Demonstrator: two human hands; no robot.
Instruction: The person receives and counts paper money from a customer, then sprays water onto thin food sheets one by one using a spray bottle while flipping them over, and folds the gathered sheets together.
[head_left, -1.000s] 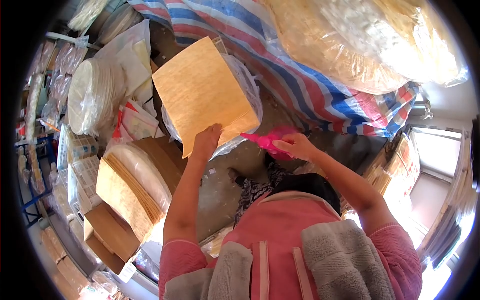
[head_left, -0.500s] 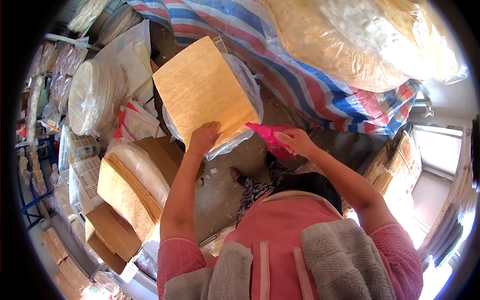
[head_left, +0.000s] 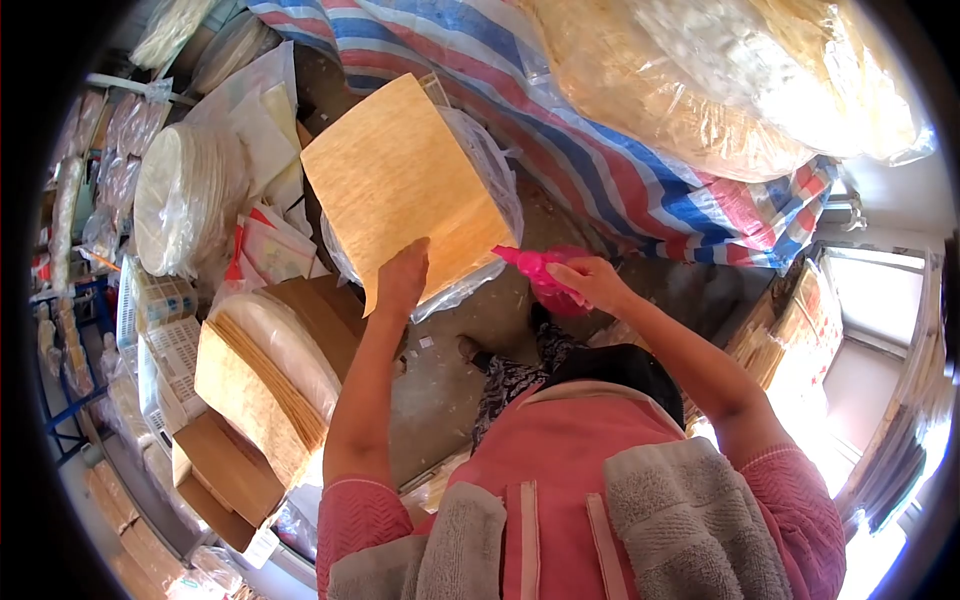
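A tan, thin wood-like sheet (head_left: pixel 395 180) lies on top of a plastic-wrapped bundle (head_left: pixel 480 150), its near left corner bent downward. My left hand (head_left: pixel 403 280) rests on the sheet's near edge, fingers stretched forward along the surface. The thumb is hard to make out. In my right hand (head_left: pixel 588 282) is a bright pink spray bottle (head_left: pixel 553 280), gripped around its neck and trigger. Its nozzle points left, close to the sheet's near right corner.
A striped tarp (head_left: pixel 620 150) runs behind the bundle, with large plastic-wrapped pieces (head_left: pixel 700 80) on it. To the left are stacked curved sheets (head_left: pixel 260 380), an open cardboard box (head_left: pixel 228 462), white plastic baskets (head_left: pixel 172 365) and wrapped round discs (head_left: pixel 180 200).
My left hand has slid slightly left along the near edge, its fingers straighter. The sheet's near left corner bends down more. My right hand keeps the spray bottle in nearly the same place.
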